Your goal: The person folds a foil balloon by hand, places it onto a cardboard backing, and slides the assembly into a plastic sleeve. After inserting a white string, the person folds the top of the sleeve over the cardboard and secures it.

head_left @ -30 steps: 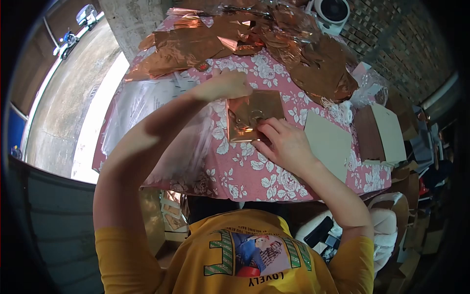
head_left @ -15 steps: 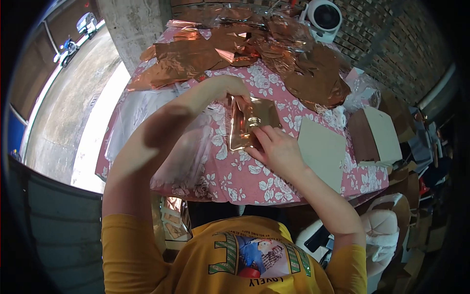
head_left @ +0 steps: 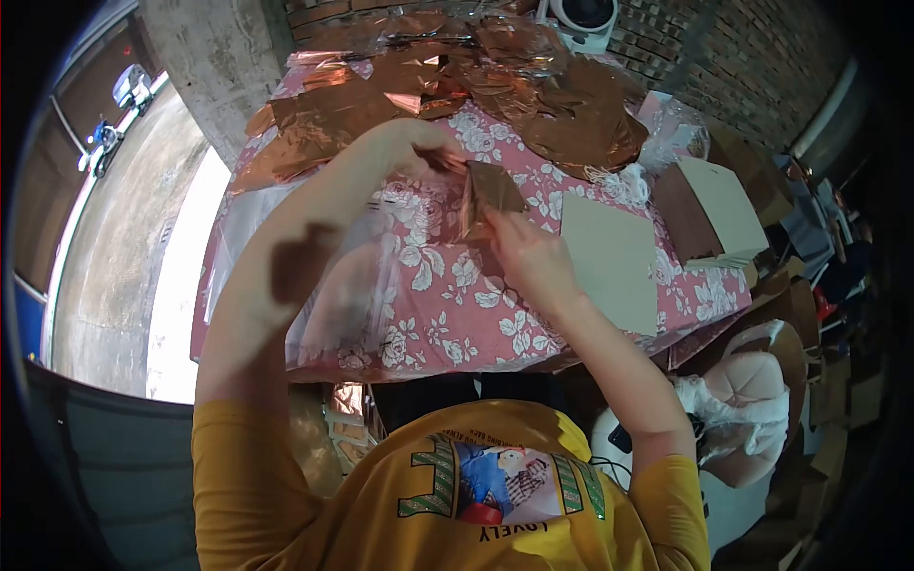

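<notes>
A folded piece of shiny copper-coloured foil [head_left: 493,193] is between my hands, above the pink flowered tablecloth [head_left: 447,328]. My left hand [head_left: 426,149] reaches in from the left with bent fingers closed at the foil's upper left edge. Lower down, my right hand [head_left: 530,255] pinches the foil near its bottom edge, the fingertips partly hidden behind the hand. Just right of my right hand lies a flat pale card [head_left: 609,265]. Clear plastic bags [head_left: 347,295] lie under and beside my left forearm.
Loose copper foil pieces [head_left: 333,119] spread over the back of the table, more of them [head_left: 590,119] at the back right. A stack of pale cards [head_left: 716,214] stands at the right edge, near white string [head_left: 624,181]. A white fan [head_left: 583,21] stands behind.
The foil, flat and wider before, is now narrower and folded, with its near edge turned away from me. My right hand has moved with it. The whole view has shifted slightly.
</notes>
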Demonstrator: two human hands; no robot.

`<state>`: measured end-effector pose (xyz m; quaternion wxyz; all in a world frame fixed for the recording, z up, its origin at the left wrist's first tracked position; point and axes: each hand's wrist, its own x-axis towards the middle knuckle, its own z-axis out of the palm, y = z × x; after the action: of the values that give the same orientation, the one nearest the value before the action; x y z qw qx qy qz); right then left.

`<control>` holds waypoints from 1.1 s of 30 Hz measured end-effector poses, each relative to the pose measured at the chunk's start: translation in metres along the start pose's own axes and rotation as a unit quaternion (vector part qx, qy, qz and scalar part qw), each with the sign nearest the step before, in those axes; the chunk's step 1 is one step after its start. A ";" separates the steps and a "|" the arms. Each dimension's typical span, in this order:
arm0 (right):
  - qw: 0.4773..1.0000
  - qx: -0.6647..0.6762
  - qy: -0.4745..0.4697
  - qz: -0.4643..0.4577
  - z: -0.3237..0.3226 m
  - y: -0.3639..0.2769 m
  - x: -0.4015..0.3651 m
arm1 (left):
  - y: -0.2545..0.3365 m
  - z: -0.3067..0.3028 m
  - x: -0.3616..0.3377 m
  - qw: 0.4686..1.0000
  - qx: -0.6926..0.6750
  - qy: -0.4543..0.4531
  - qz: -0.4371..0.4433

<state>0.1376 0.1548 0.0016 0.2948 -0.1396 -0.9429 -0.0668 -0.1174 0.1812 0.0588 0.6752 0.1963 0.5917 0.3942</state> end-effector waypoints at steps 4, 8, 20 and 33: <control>0.854 0.332 0.114 0.384 -0.037 0.015 -0.004 | 0.029 0.005 -0.038 0.988 -0.010 -0.140 0.061; 0.625 0.543 0.168 0.535 -0.081 0.039 -0.058 | 0.003 0.039 -0.048 0.968 0.165 0.016 0.188; 0.486 0.538 0.205 0.657 -0.101 0.052 -0.153 | -0.122 0.135 -0.007 0.609 0.617 -0.046 0.496; 0.458 0.602 0.086 0.649 -0.091 0.030 -0.101 | -0.164 0.114 -0.100 0.437 0.770 0.108 0.452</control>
<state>0.2750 0.1417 0.0192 0.3431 -0.4925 -0.3564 0.7160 0.0418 0.0276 0.0287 -0.0981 0.8308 0.5462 0.0430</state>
